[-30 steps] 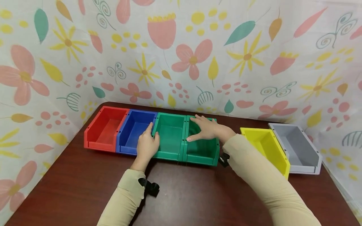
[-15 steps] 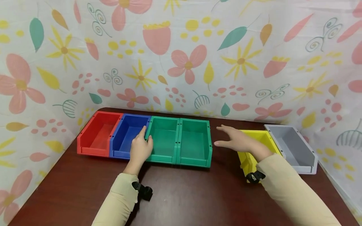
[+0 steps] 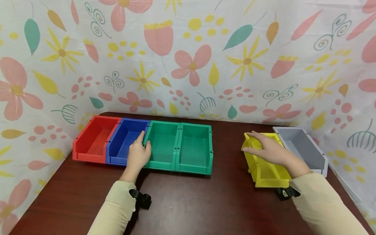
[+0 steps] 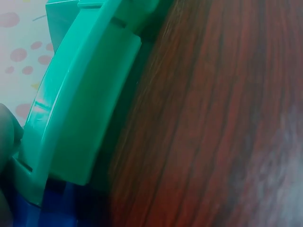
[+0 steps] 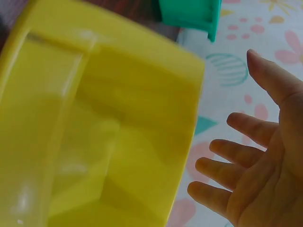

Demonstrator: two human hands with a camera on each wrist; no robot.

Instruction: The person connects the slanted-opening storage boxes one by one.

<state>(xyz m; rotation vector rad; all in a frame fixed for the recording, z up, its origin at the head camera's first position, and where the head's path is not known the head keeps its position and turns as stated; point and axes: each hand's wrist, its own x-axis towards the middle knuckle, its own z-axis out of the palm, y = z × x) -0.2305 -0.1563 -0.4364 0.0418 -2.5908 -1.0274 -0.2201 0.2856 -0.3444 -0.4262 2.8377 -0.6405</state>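
Observation:
My left hand (image 3: pixel 138 158) straddles the adjoining rims of a blue storage bin (image 3: pixel 121 159) and a green storage bin (image 3: pixel 161 164). Its thumb lies on the green side and its fingers reach over to the blue side, pinching the walls. The left wrist view shows the green bin's front lip (image 4: pixel 71 94) close up. My right hand (image 3: pixel 271 150) is above a yellow storage bin (image 3: pixel 273 182), fingers spread. In the right wrist view, those fingers (image 5: pixel 239 151) stand straight beside the yellow rim with nothing between them.
A red bin (image 3: pixel 77 154) ends the row on the left, and a second green bin (image 3: pixel 195 169) ends it on the right. Beyond the yellow bin stands a grey bin (image 3: pixel 321 156). Behind the brown table (image 3: pixel 188 202) hangs a flower-patterned cloth (image 3: pixel 188 32).
My right hand has moved right, from over the rightmost green bin to over the yellow bin. My left hand keeps its place at the blue and green rims.

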